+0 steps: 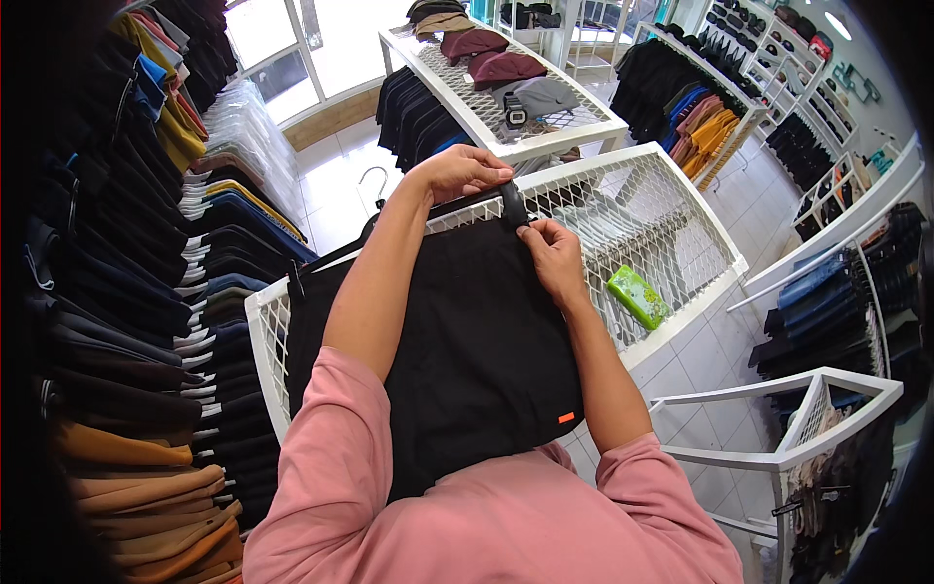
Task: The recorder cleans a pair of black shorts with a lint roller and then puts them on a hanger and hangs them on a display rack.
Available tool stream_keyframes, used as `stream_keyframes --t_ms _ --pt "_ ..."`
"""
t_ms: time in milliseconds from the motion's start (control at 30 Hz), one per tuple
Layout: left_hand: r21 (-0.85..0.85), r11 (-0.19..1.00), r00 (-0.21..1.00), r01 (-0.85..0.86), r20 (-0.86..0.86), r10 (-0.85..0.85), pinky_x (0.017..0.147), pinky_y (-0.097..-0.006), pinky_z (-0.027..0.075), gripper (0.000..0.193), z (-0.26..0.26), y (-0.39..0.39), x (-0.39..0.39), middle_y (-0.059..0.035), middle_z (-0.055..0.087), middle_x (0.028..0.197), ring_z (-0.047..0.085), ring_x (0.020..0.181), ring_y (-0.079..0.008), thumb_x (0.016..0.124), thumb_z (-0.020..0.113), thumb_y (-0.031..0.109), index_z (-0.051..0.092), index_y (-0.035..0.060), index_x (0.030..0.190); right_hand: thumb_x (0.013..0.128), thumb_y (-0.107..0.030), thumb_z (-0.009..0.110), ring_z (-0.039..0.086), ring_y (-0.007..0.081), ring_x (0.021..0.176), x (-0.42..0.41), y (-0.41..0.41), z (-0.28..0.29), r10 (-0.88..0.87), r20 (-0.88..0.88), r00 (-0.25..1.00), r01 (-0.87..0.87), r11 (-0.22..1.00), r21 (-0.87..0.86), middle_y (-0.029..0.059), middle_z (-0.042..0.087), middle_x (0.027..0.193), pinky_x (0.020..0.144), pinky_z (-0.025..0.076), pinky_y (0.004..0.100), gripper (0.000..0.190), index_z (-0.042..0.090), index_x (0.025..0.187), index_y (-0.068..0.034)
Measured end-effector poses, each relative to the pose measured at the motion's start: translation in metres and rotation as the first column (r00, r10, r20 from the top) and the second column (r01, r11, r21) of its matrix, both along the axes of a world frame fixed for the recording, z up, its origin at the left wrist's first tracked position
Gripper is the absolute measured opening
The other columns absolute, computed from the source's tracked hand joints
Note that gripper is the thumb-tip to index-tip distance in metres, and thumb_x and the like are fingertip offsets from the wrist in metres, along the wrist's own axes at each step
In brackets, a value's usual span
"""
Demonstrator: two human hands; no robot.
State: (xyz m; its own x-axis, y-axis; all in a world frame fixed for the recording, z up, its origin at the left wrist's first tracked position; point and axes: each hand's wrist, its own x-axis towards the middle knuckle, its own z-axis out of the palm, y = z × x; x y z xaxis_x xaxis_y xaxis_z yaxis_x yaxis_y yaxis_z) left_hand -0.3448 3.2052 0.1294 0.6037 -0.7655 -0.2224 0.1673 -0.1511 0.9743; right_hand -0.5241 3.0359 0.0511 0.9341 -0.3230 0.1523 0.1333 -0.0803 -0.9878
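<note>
A black garment (481, 328), its kind not certain, with a small orange tag near its lower right corner, lies over the near part of a white mesh-topped rack. Along its top edge runs a black clip hanger (467, 201) with a metal hook at the upper left. My left hand (467, 174) grips the hanger's bar beside the right-hand clip (514, 204). Lower down, my right hand (549, 252) pinches the garment's top corner at the bottom of that clip. The other clip sits at the garment's left corner.
A green patterned case (638, 297) lies on the right part of the white mesh rack (686, 219). Beyond it, another mesh table (584, 139) holds caps and a digital watch (515, 113). Hanging clothes (146, 350) line the left side. A white metal frame (795, 456) stands at the lower right.
</note>
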Motion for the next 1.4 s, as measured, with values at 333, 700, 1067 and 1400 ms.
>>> stream_keyframes --t_ms 333,700,1067,1400 --pt "-0.079 0.996 0.998 -0.048 -0.049 0.044 0.092 -0.0222 0.057 0.024 0.003 0.002 0.0 -0.005 0.074 0.11 0.071 0.101 -0.0115 0.09 0.08 0.008 0.073 0.0001 0.112 0.091 -0.012 0.078 0.053 0.0016 0.063 -0.009 0.003 0.004 0.003 0.064 0.998 -0.008 0.996 0.086 -0.0038 0.066 0.073 0.057 0.041 0.0212 0.014 0.073 0.09 0.001" --pt "-0.075 0.996 0.997 -0.05 -0.057 0.045 0.092 -0.0224 0.058 0.025 0.004 0.002 -0.001 -0.0057 0.074 0.11 0.071 0.101 -0.0119 0.09 0.08 0.008 0.073 0.0002 0.113 0.095 -0.013 0.076 0.061 0.0036 0.07 -0.011 0.013 0.008 -0.015 0.033 0.999 0.003 0.935 0.354 0.0009 0.073 0.083 0.065 0.047 0.0199 0.013 0.075 0.092 0.0" --pt "-0.006 1.0 0.999 -0.019 -0.033 0.019 0.081 -0.0189 0.057 0.021 0.002 -0.003 0.001 -0.0046 0.074 0.106 0.07 0.095 -0.009 0.09 0.08 0.006 0.073 0.0008 0.109 0.095 -0.014 0.075 0.061 0.0033 0.074 -0.009 0.015 0.009 0.01 0.006 1.0 -0.012 0.927 0.374 -0.0002 0.072 0.084 0.069 0.048 0.0199 0.014 0.075 0.092 -0.001" --pt "-0.068 0.996 0.993 -0.056 -0.105 0.049 0.061 -0.0164 0.048 0.027 0.004 -0.005 -0.011 -0.0036 0.074 0.099 0.064 0.078 -0.0038 0.09 0.081 0.01 0.073 -0.0032 0.112 0.095 -0.007 0.075 0.06 0.0025 0.075 -0.011 0.016 0.005 -0.065 0.185 0.981 0.011 0.96 0.279 -0.0017 0.07 0.083 0.068 0.046 0.0195 0.007 0.075 0.096 0.001"
